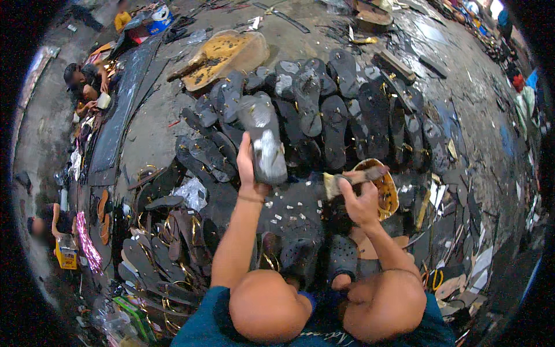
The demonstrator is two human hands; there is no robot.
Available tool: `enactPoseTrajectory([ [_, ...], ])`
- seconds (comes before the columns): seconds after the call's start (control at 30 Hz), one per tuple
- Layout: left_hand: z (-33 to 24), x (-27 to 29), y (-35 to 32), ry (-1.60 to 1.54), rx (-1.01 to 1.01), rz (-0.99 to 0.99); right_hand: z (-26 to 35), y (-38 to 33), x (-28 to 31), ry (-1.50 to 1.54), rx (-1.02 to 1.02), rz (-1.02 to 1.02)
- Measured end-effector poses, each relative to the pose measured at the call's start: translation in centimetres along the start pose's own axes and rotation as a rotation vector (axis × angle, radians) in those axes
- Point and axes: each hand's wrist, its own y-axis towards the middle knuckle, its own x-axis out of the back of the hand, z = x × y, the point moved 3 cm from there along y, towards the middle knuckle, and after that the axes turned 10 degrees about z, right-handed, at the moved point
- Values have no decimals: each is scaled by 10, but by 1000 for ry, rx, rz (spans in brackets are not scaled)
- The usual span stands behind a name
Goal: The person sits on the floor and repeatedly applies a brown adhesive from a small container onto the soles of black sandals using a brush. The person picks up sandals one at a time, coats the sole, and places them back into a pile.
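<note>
My left hand point(250, 176) is closed around a dark sandal sole point(267, 124), held up and tilted, with shiny, wet-looking patches on its face. In my right hand point(362, 202) is a brush point(332, 185) with pale bristles, pointing left toward the sole but apart from it. Just beyond that hand stands a yellowish bowl point(388, 194) with dark spots inside, partly hidden by the hand and the brush handle. Several black sandals point(334, 124) lie in close rows on the ground ahead, many with shiny patches.
A large stained yellowish scoop-shaped container point(245, 52) lies beyond the sandals. More sandals with gold-coloured trim point(185, 231) are piled at my left, near a clear plastic bag point(191, 194). Another person point(87, 81) sits at far left. Scraps litter the floor at right.
</note>
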Motion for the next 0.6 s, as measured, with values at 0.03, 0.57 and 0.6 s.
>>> enactPoseTrajectory([
  [0.03,-11,8,16,-49,-1,-95,-5,-6,0,34,-12,-12],
  [0.57,48,23,-274,2129,499,-741,-90,2,70,-705,90,-98],
  [0.6,58,30,-277,2063,549,-791,-102,8,72,-812,97,-26],
])
